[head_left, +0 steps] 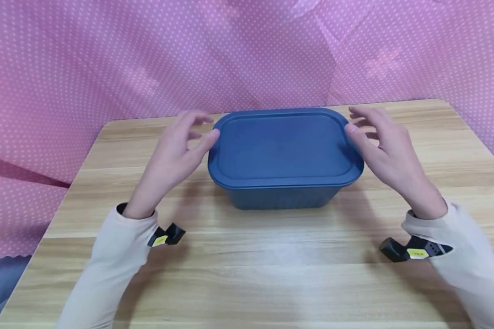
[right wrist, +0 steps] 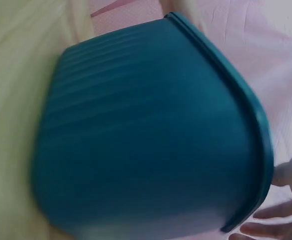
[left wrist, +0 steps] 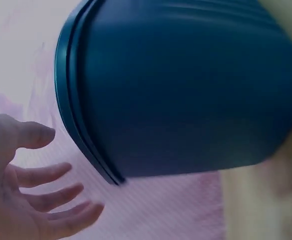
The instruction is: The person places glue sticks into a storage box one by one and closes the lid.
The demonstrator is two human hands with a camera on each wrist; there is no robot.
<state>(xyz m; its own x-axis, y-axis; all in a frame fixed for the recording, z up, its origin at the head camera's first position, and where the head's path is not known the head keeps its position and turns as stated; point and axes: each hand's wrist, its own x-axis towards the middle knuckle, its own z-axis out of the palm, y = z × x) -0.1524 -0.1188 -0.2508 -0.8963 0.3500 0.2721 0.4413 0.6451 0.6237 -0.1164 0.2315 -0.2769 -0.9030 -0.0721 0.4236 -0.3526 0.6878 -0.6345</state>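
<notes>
A dark blue storage box (right wrist: 146, 125) stands on the table with its blue lid (head_left: 281, 146) on top. Beside the lid's left end is my left hand (head_left: 174, 151), fingers loosely bent and spread. The left wrist view shows a gap between that hand (left wrist: 31, 185) and the lid's rim (left wrist: 68, 95). My right hand (head_left: 384, 146) is at the lid's right end, its thumb close to the rim; whether it touches cannot be told. Only part of this hand (right wrist: 285, 210) shows in the right wrist view, fingers spread. Neither hand grips anything. The box's inside is hidden by the lid.
The wood-grain table (head_left: 247, 274) extends in front of the box and to both sides. A pink dotted cloth (head_left: 238, 55) hangs behind the table's back edge and along its sides. Each sleeve carries a small black camera (head_left: 174, 233) at the wrist.
</notes>
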